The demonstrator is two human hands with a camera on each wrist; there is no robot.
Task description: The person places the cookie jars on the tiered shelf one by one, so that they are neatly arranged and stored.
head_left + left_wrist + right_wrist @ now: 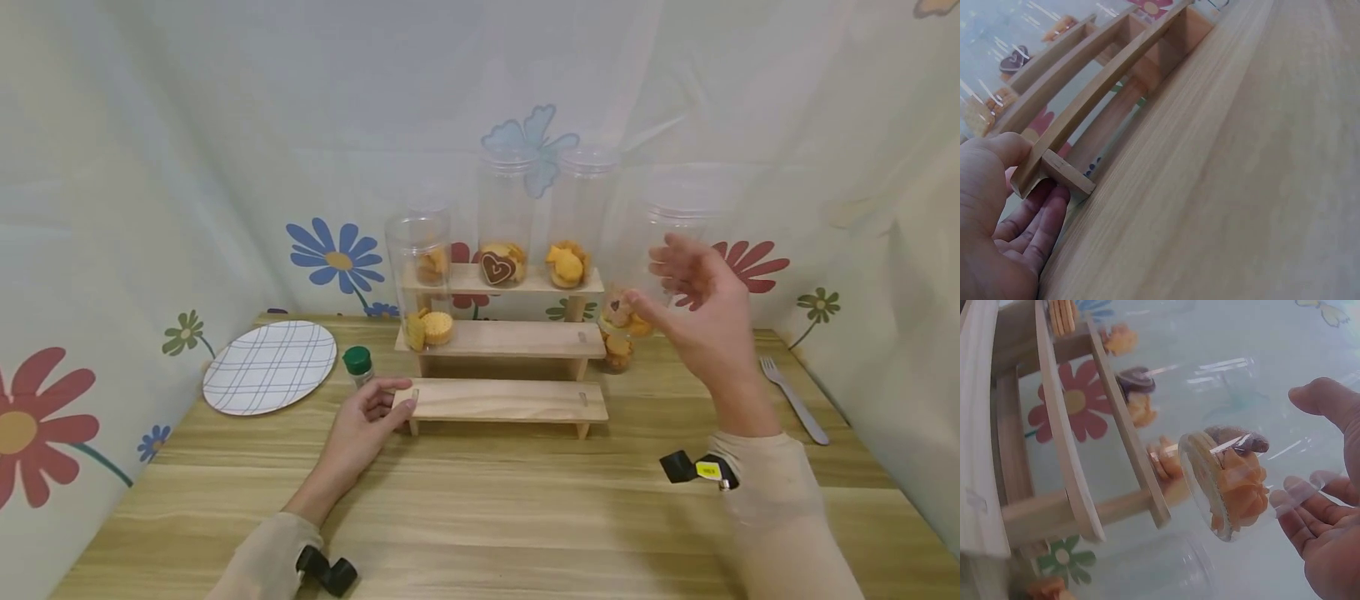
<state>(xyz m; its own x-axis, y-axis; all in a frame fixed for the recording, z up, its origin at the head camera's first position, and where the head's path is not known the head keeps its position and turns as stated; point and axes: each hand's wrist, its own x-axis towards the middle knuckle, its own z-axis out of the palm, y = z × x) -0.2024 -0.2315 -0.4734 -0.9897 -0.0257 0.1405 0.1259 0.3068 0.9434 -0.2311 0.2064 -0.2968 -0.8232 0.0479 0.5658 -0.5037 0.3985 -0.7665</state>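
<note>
A three-step wooden shelf stands on the table. At its lowest step, my left hand grips the left end, thumb on top and fingers underneath, as the left wrist view shows. My right hand holds a tall clear jar in the air, right of the shelf, thumb and fingers round its sides. Orange and brown cookies lie in the bottom of this tilted jar. On the middle step, at the left, stands another clear jar with cookies. Several more jars, including one with a heart cookie, line the top step.
Behind the held jar, more cookies show low beside the shelf's right side, apparently in another jar. A green-capped shaker and a checked plate are at the left. A fork lies far right. A flowered curtain hangs behind.
</note>
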